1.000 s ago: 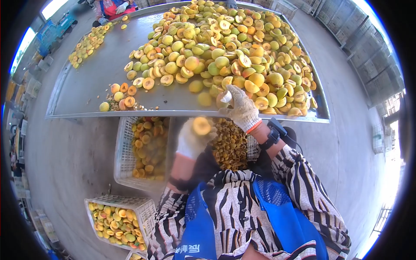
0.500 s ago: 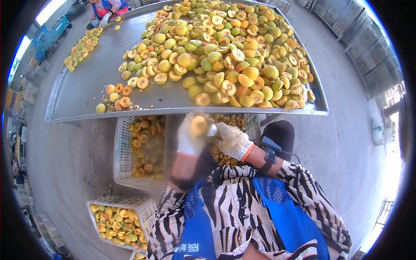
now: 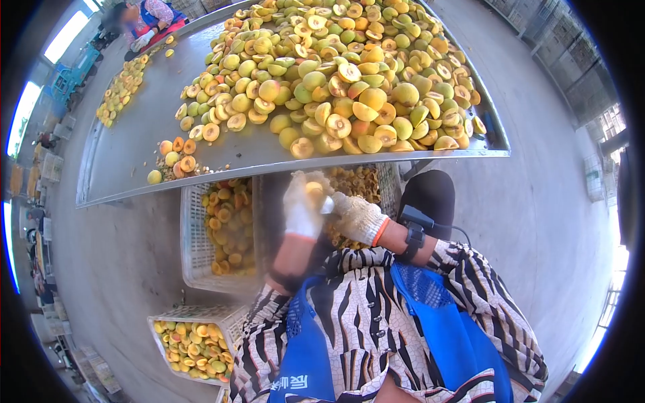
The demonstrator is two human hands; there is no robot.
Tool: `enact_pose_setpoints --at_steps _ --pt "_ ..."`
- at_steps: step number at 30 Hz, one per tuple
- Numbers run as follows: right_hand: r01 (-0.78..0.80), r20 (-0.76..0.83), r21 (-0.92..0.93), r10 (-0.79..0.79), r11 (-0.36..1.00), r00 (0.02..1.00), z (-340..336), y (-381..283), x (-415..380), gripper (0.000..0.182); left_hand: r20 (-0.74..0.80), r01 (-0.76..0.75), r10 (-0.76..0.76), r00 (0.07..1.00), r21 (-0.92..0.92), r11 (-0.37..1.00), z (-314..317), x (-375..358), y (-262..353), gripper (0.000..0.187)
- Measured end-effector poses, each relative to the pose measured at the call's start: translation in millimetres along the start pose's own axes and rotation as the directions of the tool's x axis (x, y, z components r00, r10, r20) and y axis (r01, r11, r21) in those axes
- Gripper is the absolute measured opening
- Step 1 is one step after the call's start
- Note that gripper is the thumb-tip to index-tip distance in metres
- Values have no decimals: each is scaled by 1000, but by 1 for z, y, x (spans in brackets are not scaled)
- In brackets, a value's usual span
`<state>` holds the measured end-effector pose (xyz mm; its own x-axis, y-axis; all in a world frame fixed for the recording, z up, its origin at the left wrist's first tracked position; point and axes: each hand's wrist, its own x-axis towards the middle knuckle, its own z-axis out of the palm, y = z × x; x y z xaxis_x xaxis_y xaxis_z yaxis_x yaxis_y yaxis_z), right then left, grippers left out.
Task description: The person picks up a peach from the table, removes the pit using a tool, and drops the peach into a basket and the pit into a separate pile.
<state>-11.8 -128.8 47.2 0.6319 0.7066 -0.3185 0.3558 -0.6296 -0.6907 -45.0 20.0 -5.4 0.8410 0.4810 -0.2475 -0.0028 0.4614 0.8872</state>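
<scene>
My left hand [image 3: 302,205], in a white work glove, is closed around a yellow peach half [image 3: 314,191] just in front of the table edge. Close beside it, my gloved right hand [image 3: 361,217] grips a short shiny metal tool [image 3: 327,205], whose end meets the fruit. The exact shape of that tool is hidden by the fingers and blur. Below my hands, a crate [image 3: 388,193] holds brownish fruit scraps. On the metal table [image 3: 208,159] lies a big heap of halved peaches [image 3: 349,74], many with cut faces up.
A white crate [image 3: 192,242] of peach halves stands under the table, left of my knees. Another filled crate [image 3: 236,324] sits on the floor lower left. A few orange halves [image 3: 188,164] lie among pits. Across the table, a gloved person [image 3: 156,19] works by a smaller pile [image 3: 121,91].
My view has shifted slightly, so the table appears tilted. My left hand has turned a little with the peach half, still against the tool. The other person's hands have moved left.
</scene>
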Motion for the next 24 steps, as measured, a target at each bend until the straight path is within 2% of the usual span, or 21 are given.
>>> enact_pose_setpoints --at_steps 3,6,7,9,12,14,15,17,19,21,22,24 --pt "4 32 207 -11 978 999 4 5 -4 31 -35 -79 80 996 39 996 3 3 -16 43" --pt "117 -51 256 -108 960 993 10 8 -5 29 -75 22 -23 997 -20 1000 15 -3 -4 44" --pt "98 -15 259 -98 961 995 6 6 -6 28 -89 76 -81 993 -53 996 17 -5 2 44" --pt "58 58 271 -76 961 995 -5 1 -11 27 -14 30 -29 999 30 999 12 -7 2 43" --pt "-31 225 321 -44 946 973 -12 7 -12 26 172 -130 101 980 166 978 8 -7 1 42" --pt "-138 344 378 -1 915 939 -19 8 -12 25 209 -124 87 974 169 978 7 -10 2 40" --pt "-190 403 399 15 897 915 -22 9 -11 25 176 -51 28 984 128 990 8 -11 4 39" --pt "4 355 505 -211 863 911 -13 32 -7 20 152 33 -44 987 74 997 8 -12 5 38" --pt "-318 511 521 10 792 860 -21 24 -9 15 172 61 -70 983 54 997 8 -11 4 37" --pt "-98 438 648 -265 755 859 -18 41 -6 16 231 21 -40 972 86 996 10 -9 5 37" --pt "-62 445 655 -318 753 837 -16 51 -2 14 258 -2 -24 966 99 995 11 -9 6 37" --pt "7 456 673 -421 740 784 -13 70 5 12 248 172 -149 957 -74 982 15 -11 5 37"
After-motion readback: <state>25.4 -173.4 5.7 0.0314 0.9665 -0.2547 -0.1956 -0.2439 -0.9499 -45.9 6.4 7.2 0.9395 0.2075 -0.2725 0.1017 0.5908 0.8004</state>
